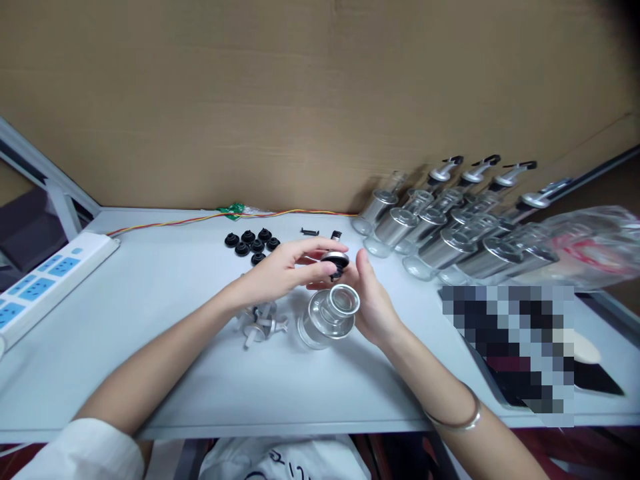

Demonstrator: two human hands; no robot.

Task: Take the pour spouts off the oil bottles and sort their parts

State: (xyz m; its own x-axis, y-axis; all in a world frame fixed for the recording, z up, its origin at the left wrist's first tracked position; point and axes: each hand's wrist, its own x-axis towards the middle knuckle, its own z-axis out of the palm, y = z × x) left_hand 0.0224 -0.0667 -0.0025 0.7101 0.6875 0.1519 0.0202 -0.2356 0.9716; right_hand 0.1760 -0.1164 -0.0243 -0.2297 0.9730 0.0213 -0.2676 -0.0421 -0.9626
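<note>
My left hand (287, 267) is closed on a pourer stopper (338, 261) with a silver cap and a black ribbed plug, held tilted just above a glass bottle (325, 320). The bottle stands upright on the table, its mouth uncovered. Beside the bottle, my right hand (373, 300) is open, thumb raised; its fingers are partly hidden behind the stopper and bottle neck, and I cannot tell whether they touch either. Left of the bottle lie several metal pourer spouts (257, 327). Farther back sit several black rubber plugs (243, 249).
Several glass bottles with metal sleeves (453, 250), some with pourers, crowd the right. Near them are a clear plastic bag (595, 247) and a blurred-out dark flat item (500, 373). A white power strip (55, 280) lies left. A small black part (310, 232) and red-yellow wires (200, 221) lie at the back.
</note>
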